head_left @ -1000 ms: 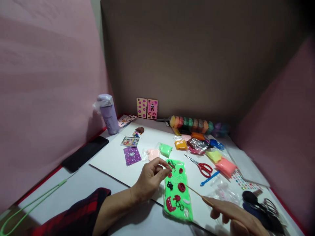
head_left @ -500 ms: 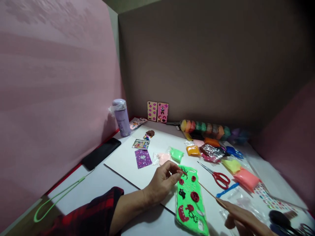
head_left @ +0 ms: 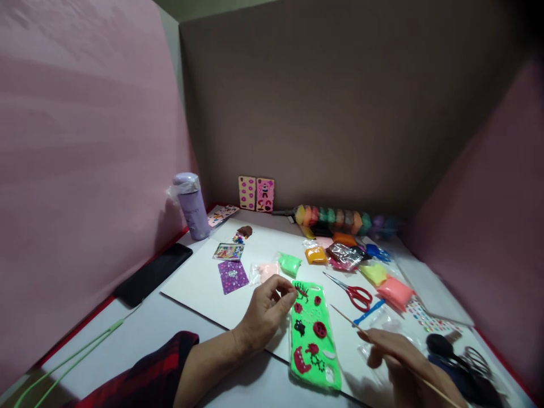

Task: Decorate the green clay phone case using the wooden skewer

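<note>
The phone case [head_left: 326, 345], coated in bright green clay, lies on the white board. It carries a red-and-black many-legged figure, dark red round pieces, a black shape, a red mouth-like piece and small dots. At its upper left edge is my left hand [head_left: 266, 311], with thumb and forefinger pinched together; whatever lies between their tips is too small to make out. My right hand [head_left: 399, 360] grips a thin wooden stick [head_left: 342, 314], its tip pointing to the case's right edge without touching it.
Red-handled scissors [head_left: 358, 297] and a blue clay tool [head_left: 369, 313] lie right of the case. Several clay packets [head_left: 395, 293] spread beyond them. A purple bottle [head_left: 193, 207], a black phone [head_left: 153, 275], cards [head_left: 233, 276] and two decorated cases [head_left: 265, 195] stand or lie farther left and back.
The view has shifted, so everything sits farther left. My right hand has drawn the stick's tip back from the case's edge. My left fingers have pulled slightly away from the many-legged figure.
</note>
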`<state>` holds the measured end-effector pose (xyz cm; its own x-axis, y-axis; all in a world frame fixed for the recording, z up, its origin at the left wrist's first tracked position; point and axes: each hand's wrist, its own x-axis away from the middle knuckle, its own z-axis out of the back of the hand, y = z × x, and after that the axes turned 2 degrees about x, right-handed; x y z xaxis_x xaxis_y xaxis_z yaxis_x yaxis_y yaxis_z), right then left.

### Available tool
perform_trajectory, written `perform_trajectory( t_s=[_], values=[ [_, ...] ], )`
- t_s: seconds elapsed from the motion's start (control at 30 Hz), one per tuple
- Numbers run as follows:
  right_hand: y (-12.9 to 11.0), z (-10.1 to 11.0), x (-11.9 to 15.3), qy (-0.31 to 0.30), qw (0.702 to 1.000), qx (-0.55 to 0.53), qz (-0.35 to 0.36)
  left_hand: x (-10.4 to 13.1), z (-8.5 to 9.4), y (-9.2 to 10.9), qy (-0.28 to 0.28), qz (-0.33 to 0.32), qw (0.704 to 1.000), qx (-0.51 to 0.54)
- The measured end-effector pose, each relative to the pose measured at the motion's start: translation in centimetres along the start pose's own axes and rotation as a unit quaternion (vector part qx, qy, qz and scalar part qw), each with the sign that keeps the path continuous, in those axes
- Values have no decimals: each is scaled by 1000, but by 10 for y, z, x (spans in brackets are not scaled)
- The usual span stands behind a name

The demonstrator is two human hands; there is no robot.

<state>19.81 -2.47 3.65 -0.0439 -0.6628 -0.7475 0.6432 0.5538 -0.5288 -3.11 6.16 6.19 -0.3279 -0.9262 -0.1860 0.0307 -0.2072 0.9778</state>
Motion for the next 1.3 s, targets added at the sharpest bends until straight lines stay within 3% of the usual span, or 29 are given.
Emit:
perform_trajectory(
  t_s=[0.17, 0.27, 0.47, 0.77, 1.1, 1.3],
  values=[
    [-11, -5, -2, -30, 999, -12, -39, -5, 2, -3, 31, -3, 999, 9],
    [-10, -6, -1, -4, 999, 0, -46, -8, 2, -2, 57, 6, 998, 20],
    [-10, -7, -6, 31, 996, 41, -72, -10, 5, 1, 99, 99, 987, 83],
    [-12, -9, -12, -20, 995, 50, -85, -11, 3, 6, 77, 178, 960, 204],
    [-8, -9, -12, -38, 990, 23, -135, -11, 3, 2, 60, 164, 961, 213],
    [-6, -8, -15, 34, 988, 31, -148, -12, 3, -6, 49, 122, 984, 120]
  ],
)
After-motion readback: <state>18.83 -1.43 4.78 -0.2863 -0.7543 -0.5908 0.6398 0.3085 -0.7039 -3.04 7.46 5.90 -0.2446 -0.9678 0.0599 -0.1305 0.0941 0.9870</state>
